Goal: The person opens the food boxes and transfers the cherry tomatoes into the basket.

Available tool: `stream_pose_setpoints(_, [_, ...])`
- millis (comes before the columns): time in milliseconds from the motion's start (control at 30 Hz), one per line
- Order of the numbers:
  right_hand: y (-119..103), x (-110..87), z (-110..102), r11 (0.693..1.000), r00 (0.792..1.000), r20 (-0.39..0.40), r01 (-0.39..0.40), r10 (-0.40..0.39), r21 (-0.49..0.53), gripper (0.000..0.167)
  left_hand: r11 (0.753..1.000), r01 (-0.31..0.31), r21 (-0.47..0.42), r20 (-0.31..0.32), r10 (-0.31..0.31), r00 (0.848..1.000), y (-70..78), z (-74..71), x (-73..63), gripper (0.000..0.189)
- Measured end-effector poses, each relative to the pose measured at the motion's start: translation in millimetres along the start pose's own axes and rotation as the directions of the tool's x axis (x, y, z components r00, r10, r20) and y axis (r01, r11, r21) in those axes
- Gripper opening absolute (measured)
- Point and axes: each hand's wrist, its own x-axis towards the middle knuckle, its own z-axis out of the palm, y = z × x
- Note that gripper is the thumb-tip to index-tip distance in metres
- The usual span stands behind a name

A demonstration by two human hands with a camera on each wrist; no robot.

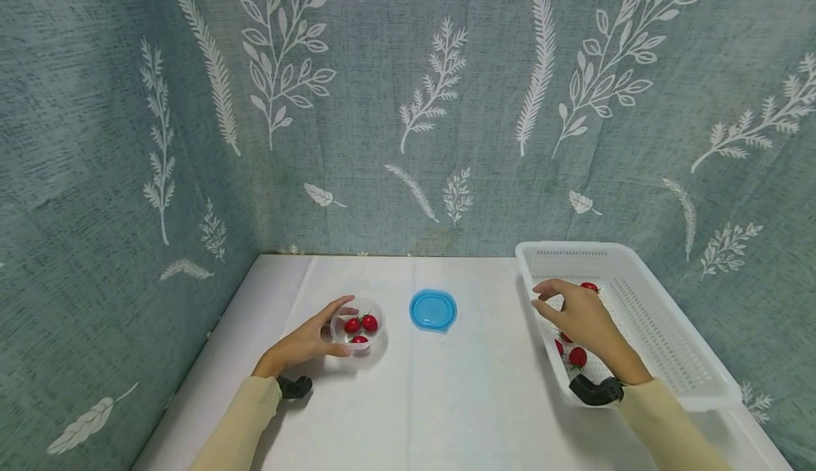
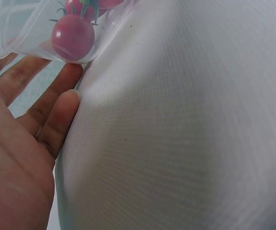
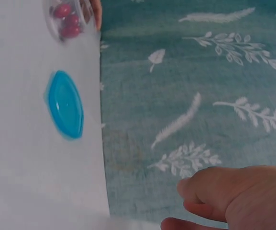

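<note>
My left hand (image 1: 302, 343) holds a clear round plastic tub (image 1: 381, 313) on the table, its thumb on the near side and its fingers round the far side. Several cherry tomatoes (image 1: 369, 323) with green stems lie in the tub; the left wrist view shows one tomato (image 2: 73, 37) close behind the clear wall. Over the left side of a white basket (image 1: 678, 329) hovers my right hand (image 1: 583, 322), thumb and forefinger apart with nothing between them. More tomatoes (image 1: 578, 357) lie in the basket, some partly hidden under this hand.
A blue lid (image 1: 433, 310) lies on the white table (image 1: 472, 386) between the tub and the basket. Patterned green-grey cloth (image 1: 382, 103) hangs along the table's back edge and left side. The basket's raised rim stands at the table's right end.
</note>
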Motion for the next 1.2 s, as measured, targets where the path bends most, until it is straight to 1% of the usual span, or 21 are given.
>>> stream_pose_setpoints(133, [-8.4,6.1,9.4,0.999,1.000,0.013,0.007,-0.007,0.035,0.026,1.000,-0.015,-0.008,-0.001,0.015,1.000,-1.1,0.1,0.0,0.100])
stream_pose_setpoints(333, [-22.1,16.3,29.0,0.997,0.998,0.031,0.043,-0.046,0.066,0.024,1.000,-0.021,0.001,-0.005,0.021,1.000,1.4,0.0,1.5,0.099])
stream_pose_setpoints(567, [-49.2,26.6,48.5,0.991,0.991,0.072,0.106,-0.113,0.084,0.025,1.000,-0.014,-0.011,0.001,0.014,1.000,2.3,0.3,0.6,0.100])
stream_pose_setpoints(733, [-63.7,34.8,64.1,0.982,0.983,0.073,0.159,-0.167,0.106,0.026,1.000,0.012,-0.019,-0.001,-0.012,1.000,3.8,0.6,-0.1,0.102])
stream_pose_setpoints(833, [-72.0,38.3,72.7,0.978,0.980,0.084,0.170,-0.181,0.123,0.026,0.999,0.021,-0.027,-0.004,-0.021,1.000,4.2,0.4,-0.6,0.103])
stream_pose_setpoints(967, [-81.7,42.0,83.4,0.974,0.977,0.101,0.173,-0.189,0.149,0.025,1.000,0.012,-0.026,0.001,-0.012,1.000,3.4,1.0,-0.2,0.102])
stream_pose_setpoints(1200, [-95.8,48.2,103.1,0.963,0.971,0.099,0.199,-0.219,0.182,0.021,0.999,0.017,-0.036,-0.002,-0.017,1.000,4.0,0.9,-1.2,0.102])
